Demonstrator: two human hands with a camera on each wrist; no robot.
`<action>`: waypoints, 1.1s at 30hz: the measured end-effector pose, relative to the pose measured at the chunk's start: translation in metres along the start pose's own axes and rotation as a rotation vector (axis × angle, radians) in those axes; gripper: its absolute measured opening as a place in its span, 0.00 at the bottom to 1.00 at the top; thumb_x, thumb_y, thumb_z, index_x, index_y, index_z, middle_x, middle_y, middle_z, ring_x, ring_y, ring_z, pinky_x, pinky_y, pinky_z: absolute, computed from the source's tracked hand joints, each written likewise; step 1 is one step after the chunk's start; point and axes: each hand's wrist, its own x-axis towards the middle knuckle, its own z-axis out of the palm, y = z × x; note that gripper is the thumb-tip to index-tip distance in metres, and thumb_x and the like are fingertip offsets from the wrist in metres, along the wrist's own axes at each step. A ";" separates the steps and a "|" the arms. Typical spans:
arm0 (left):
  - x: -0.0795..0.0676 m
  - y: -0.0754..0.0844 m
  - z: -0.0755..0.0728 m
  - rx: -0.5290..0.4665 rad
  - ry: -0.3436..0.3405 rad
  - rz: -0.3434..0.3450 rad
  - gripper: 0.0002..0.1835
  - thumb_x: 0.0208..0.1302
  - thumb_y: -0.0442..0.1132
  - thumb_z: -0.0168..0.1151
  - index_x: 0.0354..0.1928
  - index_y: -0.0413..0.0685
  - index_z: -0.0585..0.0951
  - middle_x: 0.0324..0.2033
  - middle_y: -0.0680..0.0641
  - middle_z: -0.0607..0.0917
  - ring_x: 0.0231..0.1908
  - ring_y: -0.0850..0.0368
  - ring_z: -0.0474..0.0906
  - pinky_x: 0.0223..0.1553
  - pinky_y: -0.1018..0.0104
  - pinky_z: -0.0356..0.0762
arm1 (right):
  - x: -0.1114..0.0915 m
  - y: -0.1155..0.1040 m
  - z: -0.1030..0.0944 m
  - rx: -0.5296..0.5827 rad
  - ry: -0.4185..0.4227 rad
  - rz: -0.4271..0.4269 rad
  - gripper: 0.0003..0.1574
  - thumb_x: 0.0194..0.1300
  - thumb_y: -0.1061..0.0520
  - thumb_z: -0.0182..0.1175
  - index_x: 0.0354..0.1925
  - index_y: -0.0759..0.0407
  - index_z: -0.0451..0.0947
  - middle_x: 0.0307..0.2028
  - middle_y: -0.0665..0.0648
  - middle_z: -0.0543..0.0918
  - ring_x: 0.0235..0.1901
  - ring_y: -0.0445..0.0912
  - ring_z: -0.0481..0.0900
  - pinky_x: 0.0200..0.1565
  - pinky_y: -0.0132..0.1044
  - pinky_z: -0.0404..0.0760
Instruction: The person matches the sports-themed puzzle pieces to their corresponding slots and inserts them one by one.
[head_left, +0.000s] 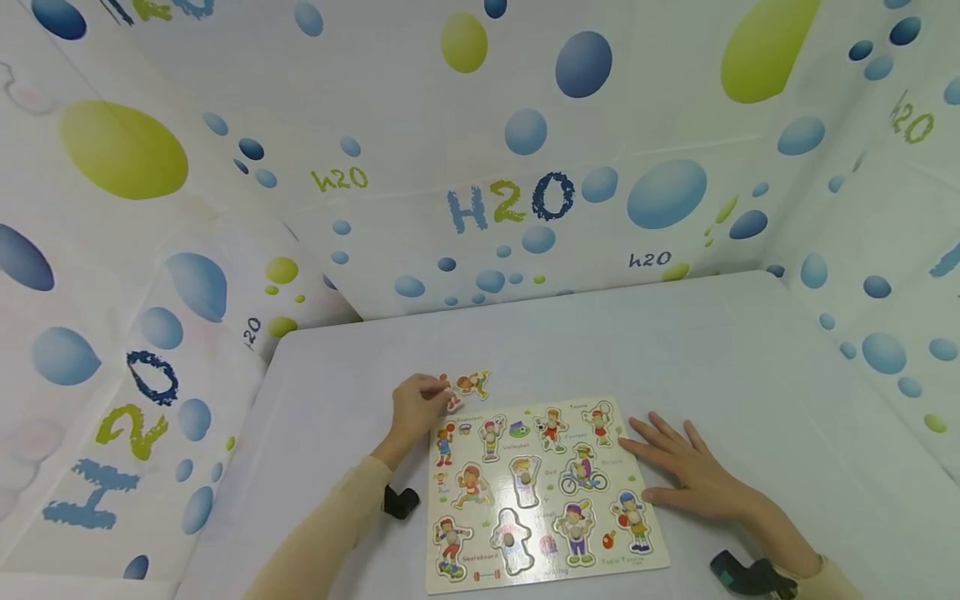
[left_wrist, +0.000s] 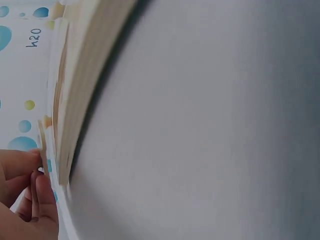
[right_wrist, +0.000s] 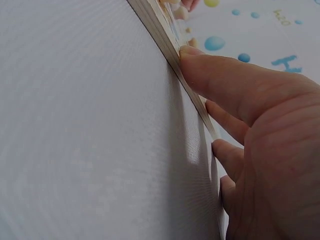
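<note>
A wooden peg puzzle board with sports figures lies on the white table. Beyond its top left corner, my left hand pinches a small puzzle piece by its knob, largely covered by the fingers. The left wrist view shows this piece edge-on at the fingertips. Another figure piece lies on the table just right of that hand. My right hand is spread at the board's right side, and its thumb touches the board's edge.
Several figures fill the board, among them a cyclist and a runner. A pale figure-shaped recess shows in the bottom row. Dark wrist cameras sit below both hands. A patterned cloth stands around the table's far side.
</note>
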 end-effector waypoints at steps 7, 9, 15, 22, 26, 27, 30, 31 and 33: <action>0.001 0.001 -0.011 -0.029 -0.011 -0.018 0.08 0.59 0.35 0.70 0.39 0.41 0.88 0.40 0.44 0.85 0.40 0.50 0.83 0.45 0.57 0.82 | -0.001 0.001 0.000 0.006 -0.001 0.006 0.42 0.62 0.42 0.64 0.71 0.44 0.64 0.74 0.59 0.60 0.78 0.43 0.34 0.72 0.62 0.26; 0.000 0.001 -0.015 -0.038 -0.017 -0.022 0.08 0.59 0.35 0.70 0.40 0.41 0.88 0.40 0.44 0.85 0.41 0.50 0.83 0.45 0.57 0.82 | -0.001 0.001 0.000 0.008 -0.001 0.006 0.42 0.62 0.42 0.64 0.71 0.44 0.64 0.74 0.59 0.60 0.78 0.43 0.34 0.72 0.63 0.26; -0.005 0.005 -0.027 -0.021 -0.019 0.027 0.08 0.58 0.34 0.71 0.39 0.41 0.88 0.40 0.43 0.85 0.40 0.50 0.84 0.43 0.61 0.84 | -0.002 0.000 0.000 0.015 0.004 0.000 0.41 0.62 0.43 0.64 0.71 0.45 0.65 0.74 0.60 0.60 0.78 0.41 0.32 0.72 0.61 0.25; -0.014 0.014 -0.041 -0.012 -0.047 0.064 0.06 0.57 0.32 0.71 0.37 0.39 0.88 0.39 0.43 0.85 0.39 0.48 0.85 0.43 0.59 0.85 | -0.002 0.001 0.000 0.022 0.002 -0.006 0.42 0.62 0.43 0.64 0.71 0.44 0.64 0.75 0.59 0.59 0.78 0.41 0.32 0.72 0.60 0.24; -0.020 0.017 -0.046 -0.017 -0.058 0.099 0.05 0.56 0.31 0.72 0.35 0.39 0.88 0.38 0.44 0.85 0.38 0.49 0.85 0.41 0.61 0.84 | -0.001 0.001 0.001 0.020 0.001 -0.009 0.42 0.62 0.42 0.64 0.71 0.44 0.64 0.74 0.59 0.59 0.78 0.41 0.32 0.72 0.58 0.23; -0.021 0.018 -0.046 -0.014 -0.061 0.107 0.05 0.55 0.31 0.72 0.35 0.39 0.88 0.38 0.44 0.85 0.38 0.49 0.84 0.40 0.63 0.84 | -0.001 0.001 0.001 0.021 0.002 -0.009 0.42 0.62 0.43 0.64 0.71 0.44 0.64 0.74 0.59 0.60 0.78 0.41 0.32 0.72 0.58 0.23; -0.025 0.019 -0.048 -0.011 -0.077 0.117 0.05 0.55 0.31 0.72 0.35 0.41 0.89 0.38 0.46 0.85 0.37 0.52 0.84 0.37 0.69 0.82 | -0.001 0.000 0.001 0.023 0.004 -0.010 0.42 0.62 0.43 0.64 0.71 0.44 0.64 0.74 0.59 0.60 0.78 0.41 0.32 0.72 0.58 0.23; -0.026 0.019 -0.048 -0.012 -0.085 0.120 0.05 0.55 0.31 0.72 0.35 0.41 0.89 0.38 0.46 0.85 0.36 0.53 0.83 0.36 0.70 0.81 | -0.001 0.000 0.000 0.024 0.003 -0.009 0.42 0.62 0.43 0.64 0.71 0.44 0.64 0.74 0.59 0.60 0.78 0.41 0.32 0.72 0.58 0.22; -0.028 0.019 -0.048 -0.019 -0.099 0.125 0.05 0.55 0.30 0.71 0.36 0.42 0.89 0.38 0.47 0.85 0.35 0.54 0.83 0.34 0.72 0.80 | -0.001 -0.001 0.000 0.027 0.002 -0.007 0.42 0.62 0.43 0.64 0.71 0.44 0.64 0.74 0.59 0.60 0.78 0.41 0.32 0.72 0.58 0.22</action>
